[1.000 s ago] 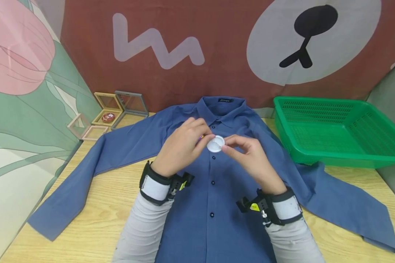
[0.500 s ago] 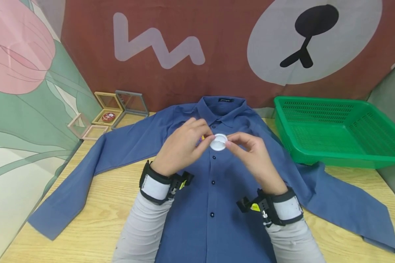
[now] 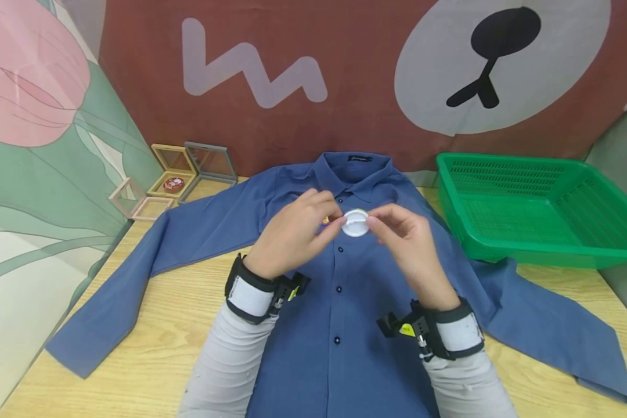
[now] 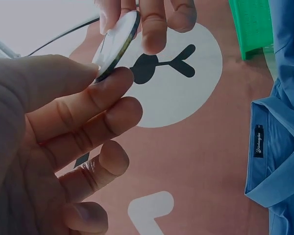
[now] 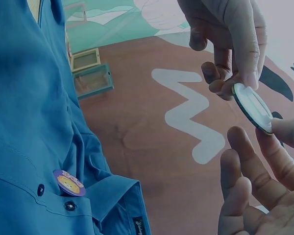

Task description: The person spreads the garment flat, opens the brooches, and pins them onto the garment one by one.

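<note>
A reddish-brown backdrop (image 3: 352, 64) with a printed animal muzzle spans the far side; a pale floral one (image 3: 36, 197) flanks it at left. Before them lies the light wood-grain surface (image 3: 188, 331), largely covered by a blue shirt (image 3: 368, 302), collar toward the backdrop, sleeves spread. A green basket (image 3: 543, 253) stands far right, three open cases (image 3: 153, 208) far left. Above the shirt, the left hand (image 3: 298, 235) and right hand (image 3: 410, 244) pinch opposite edges of a white-backed round badge (image 3: 355, 226). A purple badge (image 5: 69, 183) rests near the collar; a red disc (image 3: 173, 184) sits inside the yellow case.

White-backed badge (image 3: 355, 225) and right hand (image 3: 410, 247) now slightly farther right.
</note>
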Tool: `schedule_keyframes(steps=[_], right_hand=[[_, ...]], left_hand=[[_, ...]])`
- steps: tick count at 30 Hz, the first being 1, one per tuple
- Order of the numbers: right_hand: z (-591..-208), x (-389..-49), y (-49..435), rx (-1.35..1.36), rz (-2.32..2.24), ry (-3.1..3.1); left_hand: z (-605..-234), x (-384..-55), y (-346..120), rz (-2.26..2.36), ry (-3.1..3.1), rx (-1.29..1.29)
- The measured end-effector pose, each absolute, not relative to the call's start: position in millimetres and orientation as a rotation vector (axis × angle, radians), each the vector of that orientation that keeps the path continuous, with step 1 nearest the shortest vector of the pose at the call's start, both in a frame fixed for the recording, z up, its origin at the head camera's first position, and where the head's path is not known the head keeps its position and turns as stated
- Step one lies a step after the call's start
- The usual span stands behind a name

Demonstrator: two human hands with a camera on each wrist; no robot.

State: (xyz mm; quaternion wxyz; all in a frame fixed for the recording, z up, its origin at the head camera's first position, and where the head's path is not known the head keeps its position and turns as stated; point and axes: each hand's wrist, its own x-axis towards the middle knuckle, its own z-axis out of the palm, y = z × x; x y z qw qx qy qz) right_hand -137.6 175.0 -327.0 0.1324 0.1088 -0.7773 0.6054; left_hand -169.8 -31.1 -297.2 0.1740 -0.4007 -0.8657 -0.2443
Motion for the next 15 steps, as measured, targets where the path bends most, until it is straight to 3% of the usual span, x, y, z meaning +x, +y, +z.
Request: schedule_keyframes(steps=[15], right_hand=[[-327.3, -135.8, 167.5, 0.374, 1.716, -2.256]], left_hand=[[-296.2, -166.5, -29.6, -0.677, -2.417, -1.167]])
